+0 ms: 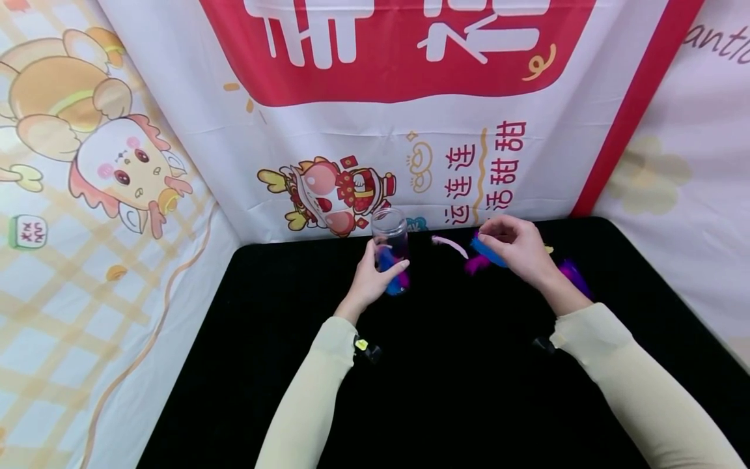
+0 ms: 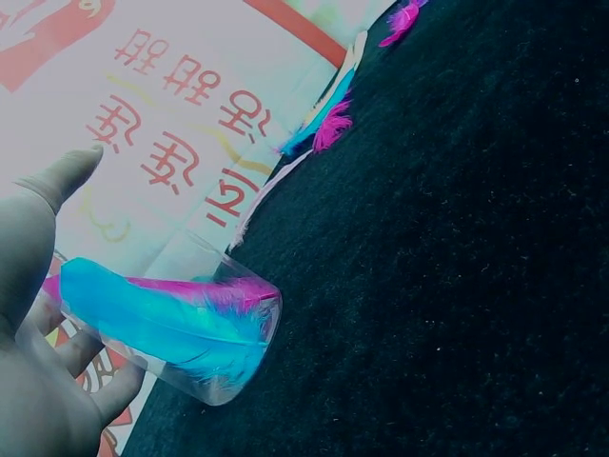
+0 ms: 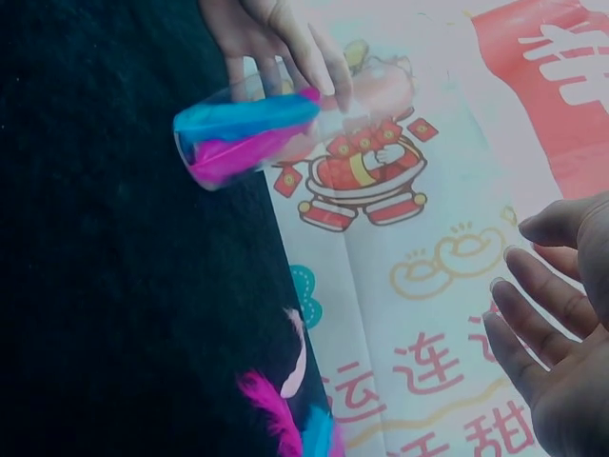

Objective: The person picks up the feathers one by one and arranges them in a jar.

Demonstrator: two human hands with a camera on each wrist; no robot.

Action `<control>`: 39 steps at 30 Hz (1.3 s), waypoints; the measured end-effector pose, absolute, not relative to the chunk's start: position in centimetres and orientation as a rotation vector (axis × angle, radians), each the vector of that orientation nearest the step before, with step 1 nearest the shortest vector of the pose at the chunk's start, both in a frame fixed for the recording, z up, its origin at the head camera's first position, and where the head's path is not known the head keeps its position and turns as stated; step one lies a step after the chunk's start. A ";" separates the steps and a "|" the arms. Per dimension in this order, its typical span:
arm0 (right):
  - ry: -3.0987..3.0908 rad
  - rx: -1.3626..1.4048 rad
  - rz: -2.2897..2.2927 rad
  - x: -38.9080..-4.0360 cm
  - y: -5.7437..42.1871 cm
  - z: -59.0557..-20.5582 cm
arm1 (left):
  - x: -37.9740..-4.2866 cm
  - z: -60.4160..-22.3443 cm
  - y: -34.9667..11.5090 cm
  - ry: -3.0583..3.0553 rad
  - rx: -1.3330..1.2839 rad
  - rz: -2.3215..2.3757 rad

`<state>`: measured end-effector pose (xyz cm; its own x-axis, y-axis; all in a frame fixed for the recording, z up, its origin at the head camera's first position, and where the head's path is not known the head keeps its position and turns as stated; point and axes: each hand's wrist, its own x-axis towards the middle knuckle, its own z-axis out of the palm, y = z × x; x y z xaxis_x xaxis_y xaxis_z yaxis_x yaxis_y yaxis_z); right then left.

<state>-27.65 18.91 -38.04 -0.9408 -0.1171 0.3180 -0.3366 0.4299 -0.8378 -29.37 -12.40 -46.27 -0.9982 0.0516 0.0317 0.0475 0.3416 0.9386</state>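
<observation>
My left hand [image 1: 373, 277] holds a tall clear plastic jar [image 1: 389, 225] near the back edge of the black table, fingers round its far side and thumb across the front. Inside the jar are a blue feather [image 2: 171, 324] and a magenta feather [image 3: 238, 157]. In the head view my right hand [image 1: 518, 251] hovers over a blue feather [image 1: 491, 253] and a magenta feather [image 1: 477, 264]. The right wrist view shows that hand's fingers [image 3: 542, 324] apart, with nothing between them. Just left of it lies a pale pink feather [image 1: 450, 245].
To the right of my right hand lie a purple and blue feather [image 1: 576, 279] and a bit of something yellow [image 1: 549, 249], partly hidden. A printed cloth [image 1: 328, 130] hangs right behind the black table [image 1: 445, 391], and another patterned cloth [image 1: 88, 260] hangs at the left.
</observation>
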 end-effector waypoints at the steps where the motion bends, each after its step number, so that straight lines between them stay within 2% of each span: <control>1: -2.480 0.383 1.520 -27.6 19.1 -38.1 | -29.4 -46.3 -12.4 2.570 0.099 1.800; 39: -2.530 0.232 1.466 -27.7 24.3 -40.6 | -29.2 -45.9 -12.4 2.653 0.211 1.801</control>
<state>-27.67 24.28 -40.57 -0.9660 -0.0315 0.2568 -0.2385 0.4931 -0.8366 -29.16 -12.39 -45.94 -0.9888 0.0680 0.1327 0.1485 0.3640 0.9195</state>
